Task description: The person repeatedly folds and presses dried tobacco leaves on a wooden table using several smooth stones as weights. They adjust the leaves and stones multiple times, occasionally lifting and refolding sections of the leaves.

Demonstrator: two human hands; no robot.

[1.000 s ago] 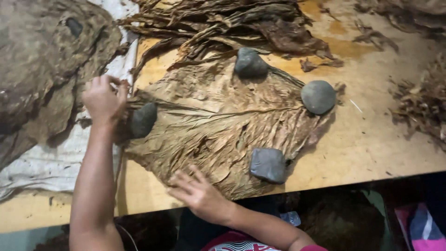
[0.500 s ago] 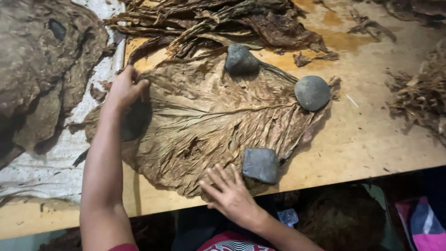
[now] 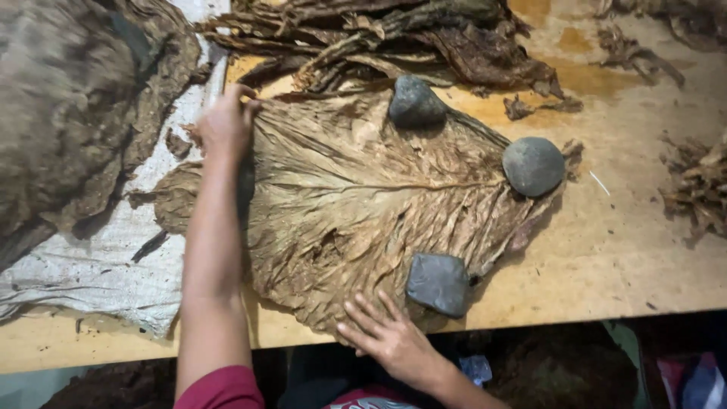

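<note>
Your big dried leaf [image 3: 356, 204] lies spread flat on the wooden table [image 3: 628, 250], its tip pointing toward the round grey stone [image 3: 534, 166] that weighs down that end. A second, darker stone [image 3: 415, 101] sits on the leaf's far edge, and a flat squarish stone [image 3: 438, 283] rests on the near edge. Your left hand [image 3: 225, 125] is at the leaf's broad end, opposite the round stone, fingers curled down onto the leaf's edge; whether it grips anything you cannot tell from here. Your right hand [image 3: 390, 338] lies flat on the leaf's near edge, fingers spread wide, just beside the squarish stone and holding nothing. Beyond the leaf's far edge is a heap of crumpled dark leaves [image 3: 394, 38]. Past the broad end, a white woven sack [image 3: 98, 265] lies under another pile of brown leaves [image 3: 76, 106].
</note>
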